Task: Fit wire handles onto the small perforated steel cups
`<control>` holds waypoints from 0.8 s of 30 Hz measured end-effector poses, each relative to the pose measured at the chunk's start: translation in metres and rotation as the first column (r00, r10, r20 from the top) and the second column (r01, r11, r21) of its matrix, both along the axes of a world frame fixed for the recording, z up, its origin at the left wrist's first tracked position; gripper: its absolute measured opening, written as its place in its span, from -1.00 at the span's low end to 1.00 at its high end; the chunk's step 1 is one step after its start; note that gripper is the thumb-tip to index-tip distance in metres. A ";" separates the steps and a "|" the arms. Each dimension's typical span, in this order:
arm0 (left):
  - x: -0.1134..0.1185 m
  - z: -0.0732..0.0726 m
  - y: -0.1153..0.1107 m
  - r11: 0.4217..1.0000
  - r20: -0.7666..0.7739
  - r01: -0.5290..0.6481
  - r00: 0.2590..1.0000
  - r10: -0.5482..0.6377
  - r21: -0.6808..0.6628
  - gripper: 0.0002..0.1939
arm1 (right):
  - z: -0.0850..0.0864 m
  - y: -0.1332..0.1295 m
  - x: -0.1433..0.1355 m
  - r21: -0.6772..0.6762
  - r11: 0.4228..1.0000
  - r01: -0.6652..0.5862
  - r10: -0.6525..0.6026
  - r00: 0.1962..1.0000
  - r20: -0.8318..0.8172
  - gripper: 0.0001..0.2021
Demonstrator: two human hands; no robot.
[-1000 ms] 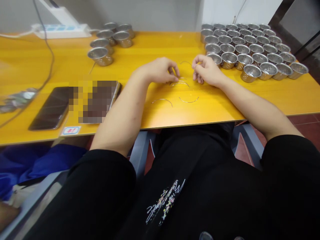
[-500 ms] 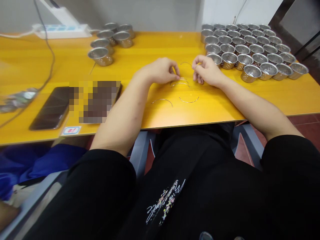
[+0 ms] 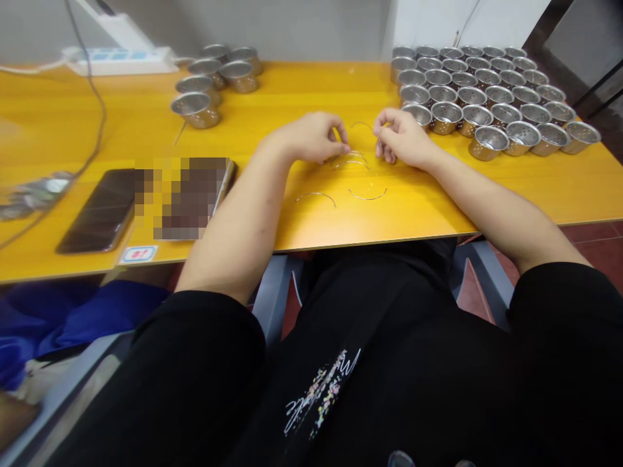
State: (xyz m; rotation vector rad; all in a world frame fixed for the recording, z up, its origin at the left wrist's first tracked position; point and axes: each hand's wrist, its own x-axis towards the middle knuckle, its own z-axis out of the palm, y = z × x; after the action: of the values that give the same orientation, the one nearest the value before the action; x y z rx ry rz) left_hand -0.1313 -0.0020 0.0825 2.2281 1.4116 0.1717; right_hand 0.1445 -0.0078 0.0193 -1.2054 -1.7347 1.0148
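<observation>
My right hand (image 3: 402, 137) has thumb and fingertips pinched on a thin curved metal wire (image 3: 361, 124), which sticks out to the left just above the table. My left hand (image 3: 318, 137) is closed, palm down, with its fingertips at a small group of similar curved wires (image 3: 359, 155) on the tabletop. One of these appears to be pinched at its end; the fingers partly cover it. Nearer to me lie two separate wires: the left one (image 3: 316, 194) arches away from me, the right one (image 3: 367, 198) bows toward me.
Rows of perforated metal cups (image 3: 474, 118) stand at the right of the yellow table (image 3: 389, 224). Several more cups (image 3: 195, 110) stand back left. A dark phone (image 3: 100, 211), a partly blurred-out device (image 3: 197, 194), a power strip (image 3: 124, 60) and a cable (image 3: 103, 123) are at left.
Both hands stay almost where they were. My left fingertips have shifted very slightly to the left, and the wire in my right hand has tilted a little.
</observation>
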 end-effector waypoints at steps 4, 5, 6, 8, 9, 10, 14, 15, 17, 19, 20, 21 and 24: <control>0.002 0.001 -0.001 1.000 -0.002 0.007 1.000 -0.007 0.004 -0.46 | -0.001 0.000 0.000 0.007 1.000 -0.019 0.019 1.000 0.011 -0.73; 0.002 0.001 0.000 1.000 -0.003 -0.001 1.000 0.001 0.004 -0.45 | -0.001 -0.001 0.000 0.008 1.000 -0.022 0.022 1.000 0.015 -0.75; 0.002 0.000 0.000 1.000 -0.006 -0.010 1.000 0.010 0.002 -0.43 | -0.001 -0.002 0.000 0.009 1.000 -0.023 0.023 1.000 0.017 -0.77; 0.003 -0.002 0.002 1.000 -0.011 -0.025 1.000 0.024 -0.002 -0.41 | 0.001 -0.004 0.000 0.010 1.000 -0.022 0.022 1.000 0.018 -0.79; 0.003 -0.003 0.003 1.000 -0.011 -0.026 1.000 0.026 0.001 -0.40 | 0.002 -0.005 -0.001 0.009 1.000 -0.021 0.021 1.000 0.020 -0.79; 0.003 -0.004 0.004 1.000 -0.013 -0.024 1.000 0.024 0.002 -0.39 | 0.003 -0.006 -0.001 0.007 1.000 -0.021 0.021 1.000 0.021 -0.79; 0.004 -0.005 0.005 1.000 -0.020 -0.019 1.000 0.019 0.007 -0.34 | 0.007 -0.011 -0.002 -0.003 1.000 -0.019 0.019 1.000 0.024 -0.77; 0.005 -0.005 0.005 1.000 -0.021 -0.019 1.000 0.019 0.006 -0.33 | 0.009 -0.012 -0.002 -0.007 1.000 -0.016 0.016 1.000 0.026 -0.77; 0.006 -0.005 0.005 1.000 -0.018 -0.019 1.000 0.019 0.000 -0.33 | 0.011 -0.014 -0.003 -0.016 1.000 -0.010 0.011 1.000 0.028 -0.77; 0.005 -0.006 0.007 0.999 -0.014 -0.046 0.999 0.046 -0.017 -0.33 | 0.013 -0.015 -0.004 -0.024 1.000 -0.006 0.006 1.000 0.027 -0.76; 0.003 -0.007 0.009 0.997 -0.016 -0.065 0.998 0.064 -0.029 -0.31 | 0.013 -0.016 -0.005 -0.027 1.000 -0.004 0.005 1.000 0.025 -0.75; 0.001 -0.008 0.011 0.996 -0.023 -0.090 0.996 0.089 -0.026 -0.30 | 0.014 -0.016 -0.005 -0.028 1.000 -0.004 0.005 1.000 0.021 -0.74; -0.011 -0.012 0.019 0.978 -0.068 -0.190 0.978 0.196 0.085 -0.17 | 0.013 -0.016 -0.004 -0.028 1.000 -0.012 0.012 1.000 0.004 -0.68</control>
State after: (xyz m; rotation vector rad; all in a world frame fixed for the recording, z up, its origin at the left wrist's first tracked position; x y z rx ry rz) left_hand -0.1424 0.0175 0.0705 2.1775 1.6904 0.2136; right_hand 0.1409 -0.0236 0.0324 -1.2169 -1.7378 1.0478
